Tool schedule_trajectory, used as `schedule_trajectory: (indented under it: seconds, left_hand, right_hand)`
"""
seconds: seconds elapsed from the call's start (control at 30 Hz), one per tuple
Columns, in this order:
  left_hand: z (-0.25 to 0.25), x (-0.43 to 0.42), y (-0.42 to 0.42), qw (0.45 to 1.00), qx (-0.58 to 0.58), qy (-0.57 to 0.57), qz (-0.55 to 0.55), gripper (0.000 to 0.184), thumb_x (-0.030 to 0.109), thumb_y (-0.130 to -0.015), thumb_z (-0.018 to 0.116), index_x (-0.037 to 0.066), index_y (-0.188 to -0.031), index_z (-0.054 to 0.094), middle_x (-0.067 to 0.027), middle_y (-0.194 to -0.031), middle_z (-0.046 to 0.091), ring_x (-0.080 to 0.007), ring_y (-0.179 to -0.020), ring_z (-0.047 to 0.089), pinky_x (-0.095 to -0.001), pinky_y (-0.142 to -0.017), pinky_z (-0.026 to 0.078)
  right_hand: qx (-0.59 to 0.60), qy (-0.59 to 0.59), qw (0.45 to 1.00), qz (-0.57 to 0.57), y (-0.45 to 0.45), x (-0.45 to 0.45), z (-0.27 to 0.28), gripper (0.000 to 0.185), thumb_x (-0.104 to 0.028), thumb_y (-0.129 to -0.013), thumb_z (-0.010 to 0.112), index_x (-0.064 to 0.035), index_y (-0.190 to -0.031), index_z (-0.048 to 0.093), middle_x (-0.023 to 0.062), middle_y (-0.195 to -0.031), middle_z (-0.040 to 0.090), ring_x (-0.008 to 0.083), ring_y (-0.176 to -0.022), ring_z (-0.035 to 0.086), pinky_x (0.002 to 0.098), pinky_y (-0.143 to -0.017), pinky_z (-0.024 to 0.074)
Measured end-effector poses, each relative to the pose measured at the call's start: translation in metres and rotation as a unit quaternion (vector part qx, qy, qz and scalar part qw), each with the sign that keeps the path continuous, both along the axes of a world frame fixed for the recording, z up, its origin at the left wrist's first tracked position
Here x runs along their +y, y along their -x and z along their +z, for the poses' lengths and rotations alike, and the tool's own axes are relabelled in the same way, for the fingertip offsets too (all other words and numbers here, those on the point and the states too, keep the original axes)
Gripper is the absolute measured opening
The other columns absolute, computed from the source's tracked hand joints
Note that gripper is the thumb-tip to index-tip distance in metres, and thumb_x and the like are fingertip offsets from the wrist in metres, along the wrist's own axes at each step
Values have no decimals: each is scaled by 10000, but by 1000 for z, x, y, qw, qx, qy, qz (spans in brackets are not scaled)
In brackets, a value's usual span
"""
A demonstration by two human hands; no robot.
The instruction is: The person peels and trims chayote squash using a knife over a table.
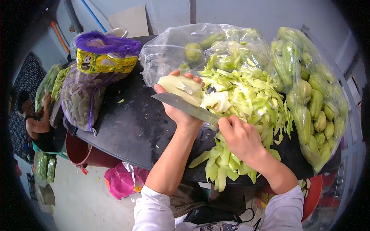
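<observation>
My left hand (181, 111) holds a pale peeled chayote (179, 87) from below, with the fingertips curled over its far side. My right hand (241, 136) is closed round the handle of a knife (187, 107); the handle itself is mostly hidden. The broad blade points left and lies across the near side of the chayote. Just right of my left hand, a large heap of light green peelings (246, 96) spreads over the dark table (127, 119). More strips lie near the front edge, under my right wrist.
Behind the peelings lies a clear plastic bag (165, 50) with green chayotes; another full bag (316, 104) stands at right. A purple mesh sack (83, 96) sits at left. Red tubs (79, 152) stand below. A person (38, 123) is at far left.
</observation>
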State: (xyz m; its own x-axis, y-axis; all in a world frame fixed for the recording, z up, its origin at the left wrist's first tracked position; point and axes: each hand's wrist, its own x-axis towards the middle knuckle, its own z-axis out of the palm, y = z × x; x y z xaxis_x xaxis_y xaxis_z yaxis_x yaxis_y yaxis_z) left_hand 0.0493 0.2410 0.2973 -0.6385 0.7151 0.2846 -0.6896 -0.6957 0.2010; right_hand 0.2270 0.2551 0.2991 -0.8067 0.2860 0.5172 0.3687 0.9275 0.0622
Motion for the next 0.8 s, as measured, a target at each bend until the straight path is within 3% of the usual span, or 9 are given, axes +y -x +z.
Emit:
schedule_trajectory:
  seconds: [0.1, 0.33, 0.73, 0.8]
  left_hand:
    - [3, 0, -5, 996, 25, 68, 61, 627, 667, -944, 368, 89, -1134, 521, -160, -1004, 581, -353, -903, 574, -475, -826, 479]
    - [2, 0, -7, 996, 34, 65, 58, 642, 673, -938, 379, 80, -1148, 511, -168, -1013, 576, -355, -908, 567, -481, -821, 480]
    - [4, -3, -11, 998, 6, 46, -35, 616, 648, -940, 392, 79, -1148, 503, -167, -1012, 563, -347, -907, 555, -460, -792, 490]
    - [2, 2, -23, 993, 41, 99, 40, 557, 589, -957, 370, 83, -1158, 490, -163, -1023, 557, -338, -917, 554, -454, -788, 493]
  right_hand:
    - [9, 0, 1000, -1, 3, 2, -3, 71, -85, -873, 537, -62, -904, 477, 103, -676, 531, 247, -508, 632, 371, -412, 518]
    - [19, -36, 999, -21, 12, 2, -6, 63, -92, -875, 540, -73, -871, 481, 85, -645, 521, 209, -481, 621, 338, -394, 502]
    - [8, -46, 999, -25, 18, 3, 0, 75, -98, -875, 537, -65, -894, 471, 84, -662, 532, 210, -500, 628, 334, -398, 503]
    - [14, -13, 999, -29, 22, 4, 1, 98, -87, -872, 544, -55, -927, 469, 103, -688, 552, 232, -518, 640, 347, -418, 520]
